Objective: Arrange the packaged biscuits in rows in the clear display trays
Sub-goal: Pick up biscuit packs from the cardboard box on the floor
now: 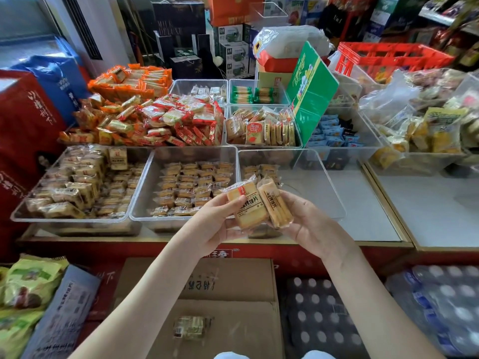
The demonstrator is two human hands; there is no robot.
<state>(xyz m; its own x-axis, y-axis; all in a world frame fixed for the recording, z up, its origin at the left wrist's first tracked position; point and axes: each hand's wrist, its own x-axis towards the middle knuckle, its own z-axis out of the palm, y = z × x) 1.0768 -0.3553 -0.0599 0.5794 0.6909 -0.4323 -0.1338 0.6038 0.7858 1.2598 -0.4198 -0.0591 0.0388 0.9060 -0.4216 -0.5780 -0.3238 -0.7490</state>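
My left hand (pixel 215 221) pinches one pack (pixel 248 207) between the thumb and curled fingers. My right hand (pixel 311 224) cups a second pack (pixel 276 203) on its edge, fingers wrapped behind it. The two touch, held above the near edge of the right tray (pixel 311 193).

That tray is mostly bare. Only a few packs (pixel 261 171) sit in its far left corner, so I judge its rows barely begun. The middle tray (pixel 194 154) just beside it holds neat rows over most of its floor and looks about done. The left tray (pixel 70 219) is full, but its packs lie heaped and tilted, not clearly in rows.

A stray pack (pixel 190 327) lies on the box (pixel 220 281) below the counter. I reckon most of the right tray's filling is left, starting with these two.
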